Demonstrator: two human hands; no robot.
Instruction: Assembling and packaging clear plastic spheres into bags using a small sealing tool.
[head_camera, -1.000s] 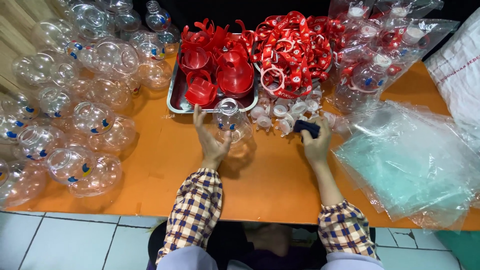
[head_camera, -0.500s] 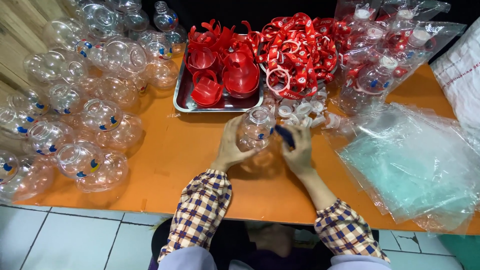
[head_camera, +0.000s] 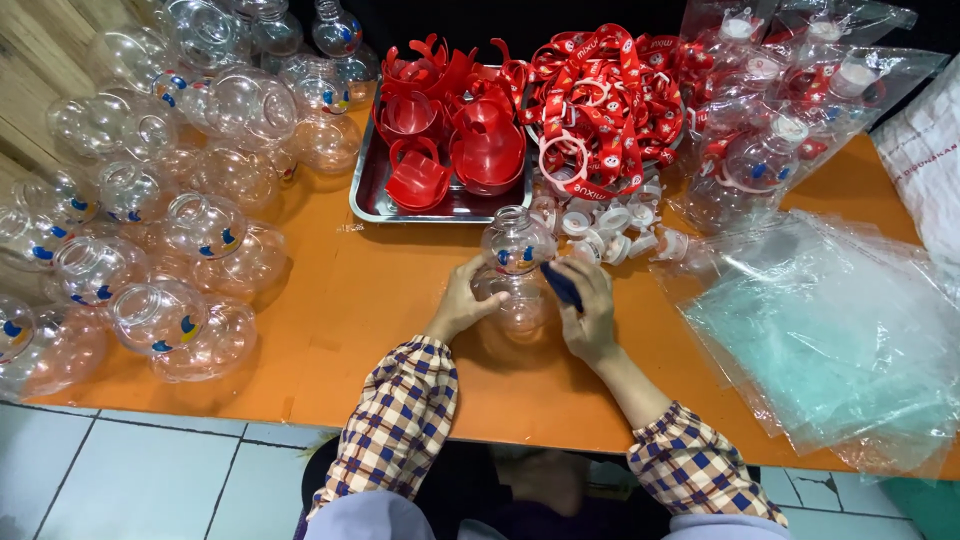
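Clear plastic bottle (head_camera: 515, 265), shaped like a small figure, held upright between both hands over the orange table (head_camera: 330, 330).

Left hand (head_camera: 462, 305) is curled around the bottle's lower bulb from its own side, fingers closed on it; right hand (head_camera: 590, 310) is closed around a small dark blue piece (head_camera: 562, 285) pressed against the bottle's opposite side, so the bottle sits directly between the two palms, its open neck pointing away from the person. Thin, smooth walls look likely to dent or slip if the grip tightens unevenly, and a push from the right could tip the bottle toward the white caps (head_camera: 610, 222) just beyond the right hand or the steel tray (head_camera: 365, 195) of red parts just past the left.
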